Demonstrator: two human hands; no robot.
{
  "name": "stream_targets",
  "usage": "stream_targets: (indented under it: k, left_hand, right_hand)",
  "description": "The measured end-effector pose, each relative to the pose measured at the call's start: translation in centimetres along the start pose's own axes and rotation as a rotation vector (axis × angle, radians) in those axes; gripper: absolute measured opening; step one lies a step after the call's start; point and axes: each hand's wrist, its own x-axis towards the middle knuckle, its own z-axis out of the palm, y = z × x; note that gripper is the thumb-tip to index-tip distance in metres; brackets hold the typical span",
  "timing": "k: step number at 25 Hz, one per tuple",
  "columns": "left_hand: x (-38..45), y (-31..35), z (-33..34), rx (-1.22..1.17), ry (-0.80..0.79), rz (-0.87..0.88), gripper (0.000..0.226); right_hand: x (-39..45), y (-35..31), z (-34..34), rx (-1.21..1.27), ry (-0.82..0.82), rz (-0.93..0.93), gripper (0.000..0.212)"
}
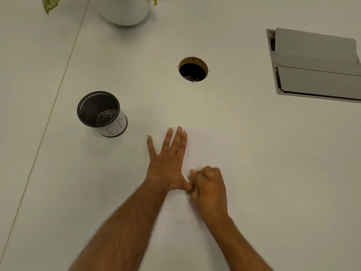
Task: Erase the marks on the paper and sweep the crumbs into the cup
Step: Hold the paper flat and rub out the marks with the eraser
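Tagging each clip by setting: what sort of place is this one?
Probably an office desk or meeting table: a white table with a round cable hole, a flip-up socket box, a mesh pen cup and a potted plant.

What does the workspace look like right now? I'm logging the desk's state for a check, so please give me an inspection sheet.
Surface: white table with a seam line on the left and a round cable hole.
Job's things: sheet of paper with faint marks near its lower part; black mesh cup standing apart, to the paper's left; eraser not clearly visible.
Clutter: a few dark specks on the paper's upper part.
Grippers: left hand lies flat, fingers spread, on the paper's left edge; right hand curled and blurred on the paper, contents hidden.
Cables: nothing seen.
Surroundings: white plant pot with leaves; open grey flap box at the far right.
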Motion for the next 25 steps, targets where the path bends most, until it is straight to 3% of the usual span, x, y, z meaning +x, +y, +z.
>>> stream_targets:
  k: [3, 6, 12, 15, 20, 25]
  left_hand:
    - [0.0, 0.0, -0.1, 0.017, -0.024, 0.012, 0.157]
    - [0.0, 0.0, -0.6, 0.023, -0.047, -0.002, 0.165]
    - [0.2, 0.1, -0.1, 0.007, -0.003, -0.018, 0.149]
    - [0.1, 0.1, -0.1, 0.023, -0.014, -0.009, 0.148]
    - [-0.1, 0.2, -0.8, -0.013, -0.06, -0.015, 0.168]
    - [0.0, 0.2, -0.4, 0.006, -0.01, -0.026, 0.143]
  right_hand:
    - [5.6, -0.7, 0.2, -0.004, 0.099, 0.014, 0.009]
    - [9.9, -1.3, -0.1, -0.021, 0.1, 0.038, 0.015]
    - [0.5, -0.1, 0.3, 0.028, 0.045, -0.001, 0.017]
    - [4.1, -0.8, 0.4, 0.033, 0.104, 0.005, 0.005]
    - [10.0, -1.2, -0.1, 0.026, 0.071, 0.055, 0.015]
    - [1.6, -0.7, 0.6, 0.142, 0.143, 0.015, 0.013]
